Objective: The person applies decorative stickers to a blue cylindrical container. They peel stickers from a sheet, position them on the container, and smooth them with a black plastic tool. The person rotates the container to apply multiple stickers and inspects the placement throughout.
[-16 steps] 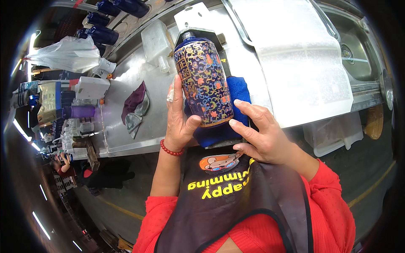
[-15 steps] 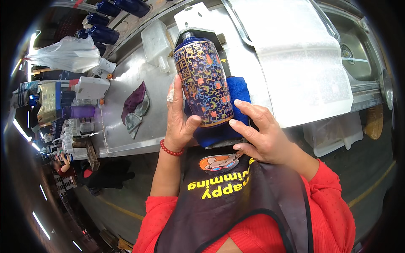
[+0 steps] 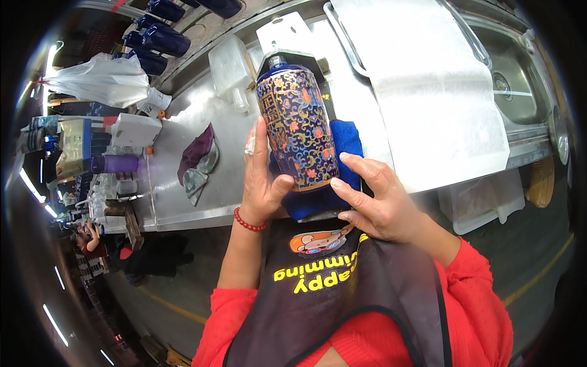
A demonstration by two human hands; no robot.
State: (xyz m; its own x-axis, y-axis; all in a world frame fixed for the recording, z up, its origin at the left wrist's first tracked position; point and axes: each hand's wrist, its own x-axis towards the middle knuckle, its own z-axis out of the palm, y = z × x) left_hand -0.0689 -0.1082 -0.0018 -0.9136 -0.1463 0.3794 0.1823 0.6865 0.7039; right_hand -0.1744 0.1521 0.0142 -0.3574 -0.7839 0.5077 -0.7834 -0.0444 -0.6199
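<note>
A dark blue bottle (image 3: pixel 298 131) with a gold, orange and light floral pattern lies tilted on a stand (image 3: pixel 318 67), its clear neck pointing away from me. Blue cloth (image 3: pixel 346 136) shows along its right side. My left hand (image 3: pixel 264 183) rests along the bottle's left side, fingers stretched and thumb apart near the base. Something white is wrapped around one of its fingers. On the lower right, my right hand (image 3: pixel 378 199) has its fingers spread, with fingertips at the pattern's bottom edge. The undersides of the bottle and of my left fingers are hidden.
A white sheet (image 3: pixel 437 110) covers a tray to the right, beside a metal sink (image 3: pixel 504 82). Left on the steel counter lie a purple and grey cloth (image 3: pixel 199 162) and a clear plastic container (image 3: pixel 231 64). Several blue bottles (image 3: pixel 165 40) stand at the far left.
The whole view has shifted slightly, so the counter and bottle sit a little lower in it. Both hands keep nearly the same places at the bottle.
</note>
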